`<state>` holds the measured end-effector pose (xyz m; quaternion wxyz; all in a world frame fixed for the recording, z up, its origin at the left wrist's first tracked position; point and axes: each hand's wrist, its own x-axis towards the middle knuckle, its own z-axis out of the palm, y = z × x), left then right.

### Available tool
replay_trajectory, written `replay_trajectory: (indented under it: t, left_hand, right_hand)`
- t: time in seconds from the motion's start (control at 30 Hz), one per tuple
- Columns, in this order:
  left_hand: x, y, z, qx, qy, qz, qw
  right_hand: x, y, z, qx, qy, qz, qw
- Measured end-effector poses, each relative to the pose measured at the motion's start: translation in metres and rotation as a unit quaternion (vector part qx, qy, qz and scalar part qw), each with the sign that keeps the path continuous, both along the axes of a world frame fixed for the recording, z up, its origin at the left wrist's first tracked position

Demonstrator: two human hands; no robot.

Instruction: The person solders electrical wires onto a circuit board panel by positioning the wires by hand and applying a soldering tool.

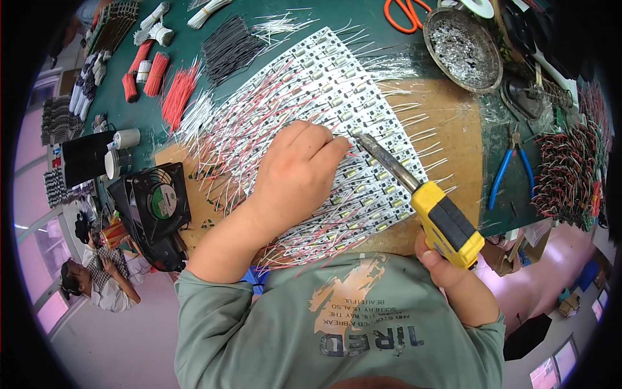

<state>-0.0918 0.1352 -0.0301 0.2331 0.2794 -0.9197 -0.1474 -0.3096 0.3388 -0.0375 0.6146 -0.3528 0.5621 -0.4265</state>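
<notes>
A large white panel of small circuit boards (324, 71) lies tilted in front of me, with rows of components and many thin red and white wires soldered along it. Over its middle is my left hand (301, 165), fingers closed in a pinch; what they hold is too small to make out. My right hand (440, 262) is wrapped round the handle of a yellow and black soldering gun (447, 223). Its metal tip points up and left, close to my left fingertips and over the boards.
Bundles of red wires (178, 97) and black wires (230, 48) lie beyond the panel. A black fan (159, 198) stands left. At right are a round dish of solder scraps (431, 48), blue-handled cutters (512, 170) and a stack of wired boards (567, 175). Orange-handled scissors (406, 19) lie far back.
</notes>
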Motion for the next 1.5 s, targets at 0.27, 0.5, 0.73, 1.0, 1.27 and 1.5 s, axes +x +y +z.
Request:
replay_trajectory:
  t: [0.27,0.5,0.73,1.0,1.27,1.5]
  left_hand:
    - [0.0,0.0,0.0,0.024,-0.011,0.0,1.0]
    - [-0.003,0.002,-0.003,0.005,-0.01,0.01,1.0]
    - [-0.004,0.003,-0.004,-0.004,-0.007,0.011,1.0]
    - [-0.004,0.004,0.0,0.013,-0.028,0.016,0.999]
    - [-0.004,0.003,0.002,0.009,-0.002,0.016,1.0]
    - [-0.001,0.01,0.023,0.021,0.018,-0.022,0.999]
  right_hand:
    - [0.0,-0.006,0.0,-0.015,0.046,0.014,0.999]
    - [0.002,-0.008,-0.006,-0.09,0.076,0.017,0.993]
    - [0.0,-0.007,-0.006,-0.082,0.076,0.032,0.993]
    - [0.002,-0.003,0.001,-0.025,-0.037,-0.032,0.999]
    - [-0.004,0.003,0.001,-0.034,-0.03,-0.011,0.999]
    - [-0.009,0.014,0.004,-0.035,-0.048,-0.01,0.998]
